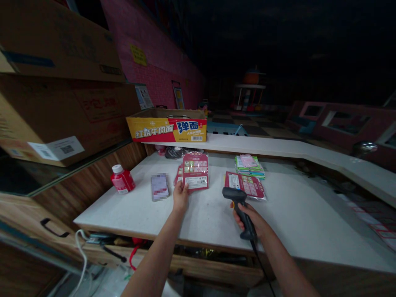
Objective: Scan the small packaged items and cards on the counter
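Note:
My left hand (pixel 181 197) is closed on the lower left corner of a pink card packet (pixel 196 168) in clear plastic, its back with small pictures and a barcode label facing me. Part of another pink packet (pixel 178 175) shows behind it on the left. In my right hand (pixel 249 218) is a black barcode scanner (pixel 244 214), gripped by its handle, with a cable running down toward me. The scanner's head is near a second pink packet (pixel 250 186) lying on the white counter (pixel 207 218). A stack of green-edged packets (pixel 250 166) sits behind that one.
A red bottle with a white cap (pixel 123 180) and a blurred-out flat item (pixel 160 187) stand to the left. A yellow and red noodle carton (pixel 167 128) rests on the raised ledge (pixel 247 142). Large cardboard boxes (pixel 62 111) are piled at left. An open drawer (pixel 216 264) lies below the counter.

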The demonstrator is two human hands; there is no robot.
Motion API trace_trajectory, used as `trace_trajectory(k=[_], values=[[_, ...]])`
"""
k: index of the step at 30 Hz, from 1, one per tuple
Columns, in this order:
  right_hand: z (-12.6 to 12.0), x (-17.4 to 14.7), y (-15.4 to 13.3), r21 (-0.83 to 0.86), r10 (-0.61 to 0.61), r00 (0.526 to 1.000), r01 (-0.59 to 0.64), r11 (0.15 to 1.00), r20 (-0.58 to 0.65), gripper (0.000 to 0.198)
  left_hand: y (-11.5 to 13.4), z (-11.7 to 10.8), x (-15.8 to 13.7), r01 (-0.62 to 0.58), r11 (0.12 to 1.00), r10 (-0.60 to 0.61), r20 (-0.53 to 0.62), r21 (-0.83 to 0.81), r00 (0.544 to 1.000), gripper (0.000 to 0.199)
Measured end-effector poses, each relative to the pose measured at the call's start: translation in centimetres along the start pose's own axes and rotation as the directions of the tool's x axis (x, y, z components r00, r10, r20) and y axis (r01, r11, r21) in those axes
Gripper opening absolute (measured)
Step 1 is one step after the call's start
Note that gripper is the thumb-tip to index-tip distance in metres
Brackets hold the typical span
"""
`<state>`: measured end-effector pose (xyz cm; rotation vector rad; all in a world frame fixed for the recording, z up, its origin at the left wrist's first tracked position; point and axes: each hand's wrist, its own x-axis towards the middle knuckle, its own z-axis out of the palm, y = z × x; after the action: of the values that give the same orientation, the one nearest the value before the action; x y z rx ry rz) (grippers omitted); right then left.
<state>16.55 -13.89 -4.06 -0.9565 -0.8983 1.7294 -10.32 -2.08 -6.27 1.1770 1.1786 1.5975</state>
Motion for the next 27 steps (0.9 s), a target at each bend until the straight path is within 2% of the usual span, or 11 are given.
trace_trajectory(k=[6,10,14,16,18,21,27], values=[[-1.7,0.2,1.2,0.101,-0.054,0.991,0.041,0.994,0.124,0.044,1.0,-0.3,-0.2,0.099,0.948,-0.080,0.072,-0.303,0.994,0.052],[-2.1,0.7,1.3,0.122,-0.053,0.983,0.032,0.992,0.175,0.043,2.3,0.4,0.8,0.212,0.893,-0.141,0.200,-0.397,0.970,0.046],[-2.2,0.6,1.0,0.138,-0.057,0.974,0.027,0.990,0.218,0.043,3.9,2.6,2.7,0.275,0.897,-0.150,0.348,-0.345,0.925,0.044],[-2.2,0.5,0.9,0.143,-0.063,0.974,0.032,0.989,0.217,0.042,4.4,4.0,3.7,0.266,0.905,-0.130,0.380,-0.332,0.916,0.038],[-2.2,0.5,0.8,0.149,-0.071,0.976,0.040,0.988,0.205,0.041,4.4,5.5,4.7,0.259,0.901,-0.119,0.376,-0.349,0.919,0.032],[-2.2,0.5,0.8,0.149,-0.071,0.973,0.039,0.988,0.218,0.041,3.8,7.8,5.8,0.297,0.895,-0.178,0.343,-0.333,0.922,0.029],[-2.2,0.6,0.6,0.151,-0.025,0.976,-0.008,0.989,0.218,0.043,2.5,12.0,5.8,0.417,0.898,-0.348,0.356,-0.138,0.867,0.021]])
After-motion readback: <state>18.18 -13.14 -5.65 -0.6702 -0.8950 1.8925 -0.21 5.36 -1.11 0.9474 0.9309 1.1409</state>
